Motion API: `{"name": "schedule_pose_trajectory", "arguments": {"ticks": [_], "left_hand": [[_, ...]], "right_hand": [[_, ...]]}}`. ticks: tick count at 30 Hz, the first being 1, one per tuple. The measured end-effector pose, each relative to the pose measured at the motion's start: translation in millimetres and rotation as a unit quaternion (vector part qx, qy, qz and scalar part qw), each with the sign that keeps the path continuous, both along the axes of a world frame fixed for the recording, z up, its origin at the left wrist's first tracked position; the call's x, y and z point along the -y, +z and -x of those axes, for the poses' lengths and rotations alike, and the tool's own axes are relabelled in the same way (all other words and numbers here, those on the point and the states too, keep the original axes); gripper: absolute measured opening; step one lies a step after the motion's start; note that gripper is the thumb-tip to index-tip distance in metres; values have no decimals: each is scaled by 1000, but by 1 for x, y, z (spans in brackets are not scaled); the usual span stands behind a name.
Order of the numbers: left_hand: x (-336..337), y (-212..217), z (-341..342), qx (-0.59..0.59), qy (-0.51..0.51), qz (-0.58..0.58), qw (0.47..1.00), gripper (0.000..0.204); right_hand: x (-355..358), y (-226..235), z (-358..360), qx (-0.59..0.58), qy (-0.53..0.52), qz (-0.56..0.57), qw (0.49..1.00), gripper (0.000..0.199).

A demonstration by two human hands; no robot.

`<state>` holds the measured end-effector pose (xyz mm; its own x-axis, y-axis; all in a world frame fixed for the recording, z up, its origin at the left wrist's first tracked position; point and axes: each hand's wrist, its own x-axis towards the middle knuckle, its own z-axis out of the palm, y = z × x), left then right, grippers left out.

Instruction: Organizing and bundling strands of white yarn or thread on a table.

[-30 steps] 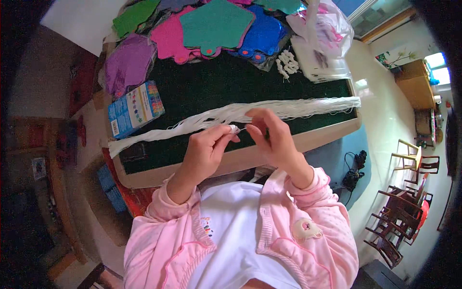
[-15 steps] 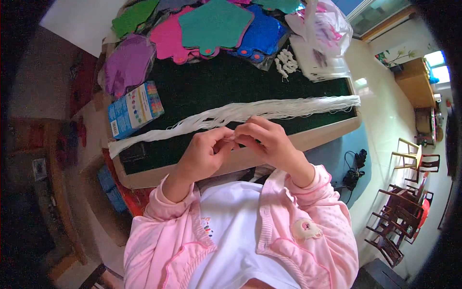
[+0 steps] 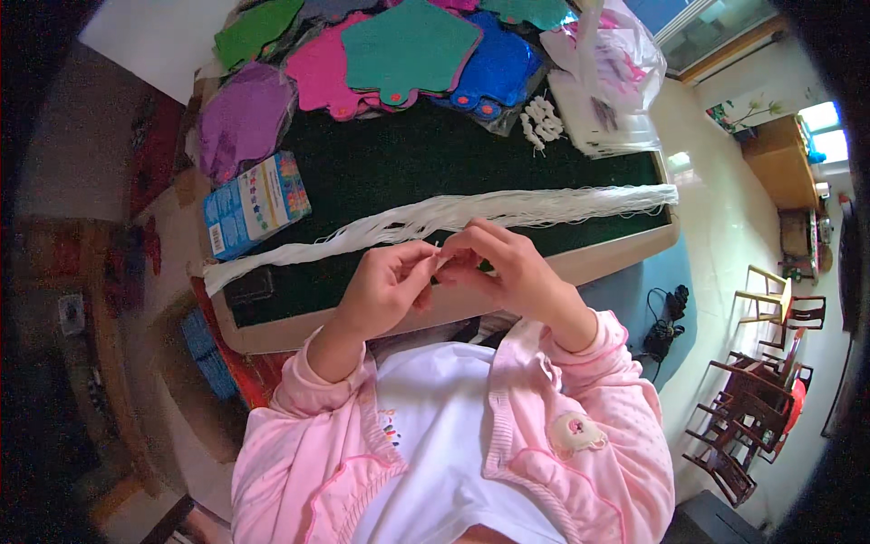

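White thread strand [image 3: 441,257] pinched between my left hand [image 3: 388,288] and right hand [image 3: 504,268], fingertips together at the near edge of the green-topped table [image 3: 399,163]. Both hands clamped on it; the strand itself is too fine to trace. Long white thread bundle [image 3: 435,218] lies across the table just beyond my hands, left to right. Blue box [image 3: 256,203] far left of them. Coloured star-shaped pieces [image 3: 408,45] stacked at the far edge, clear plastic bag [image 3: 607,72] far right.
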<state>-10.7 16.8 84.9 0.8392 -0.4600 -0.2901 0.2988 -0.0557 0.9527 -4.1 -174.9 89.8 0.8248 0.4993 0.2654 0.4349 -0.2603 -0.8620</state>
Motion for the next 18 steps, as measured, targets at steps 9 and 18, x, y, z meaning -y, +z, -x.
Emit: {"name": "schedule_pose_trajectory", "arguments": {"ticks": [9, 18], "left_hand": [[4, -7, 2, 2, 21, 9, 1000, 18], [9, 5, 2, 41, 1, 9, 999, 28]], "right_hand": [[3, -9, -2, 44, -1, 34, 998, 19], [2, -26, -4, -280, 2, -213, 936, 16]]}}
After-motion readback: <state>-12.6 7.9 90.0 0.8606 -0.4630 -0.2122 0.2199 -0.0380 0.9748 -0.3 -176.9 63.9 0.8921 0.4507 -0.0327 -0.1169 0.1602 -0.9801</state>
